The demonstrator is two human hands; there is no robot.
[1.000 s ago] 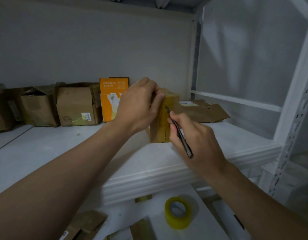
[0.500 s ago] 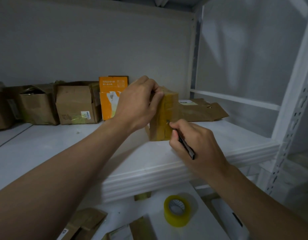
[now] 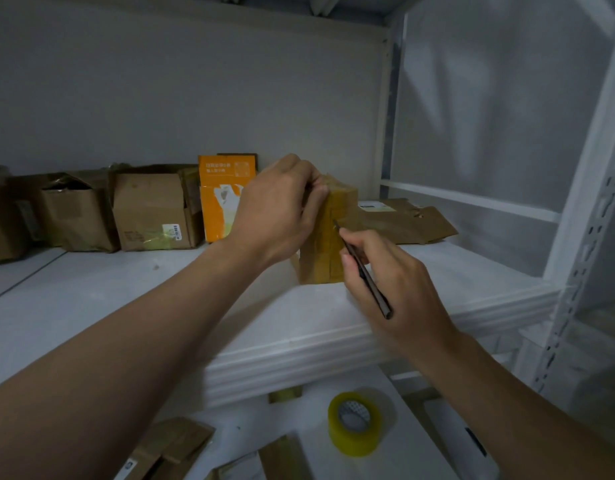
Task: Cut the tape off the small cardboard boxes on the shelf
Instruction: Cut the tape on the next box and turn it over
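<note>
A small cardboard box [image 3: 328,244] wrapped in yellowish tape stands on end near the front of the white shelf [image 3: 333,337]. My left hand [image 3: 278,216] grips its top left edge and holds it upright. My right hand [image 3: 389,285] holds a thin dark knife [image 3: 365,271] like a pen. The blade tip touches the box's taped front face about halfway up. My left hand hides the box's left side.
Several open cardboard boxes [image 3: 153,209] and an orange packet [image 3: 223,195] line the back wall. Flattened cardboard [image 3: 406,220] lies behind the box on the right. Below, a yellow tape roll [image 3: 354,424] and cardboard scraps [image 3: 171,448] rest on a lower surface. A white upright [image 3: 583,271] stands at right.
The knife went down the box's front face from near the top to the lower part, and now its tip is back up at mid-height. My left hand kept its grip.
</note>
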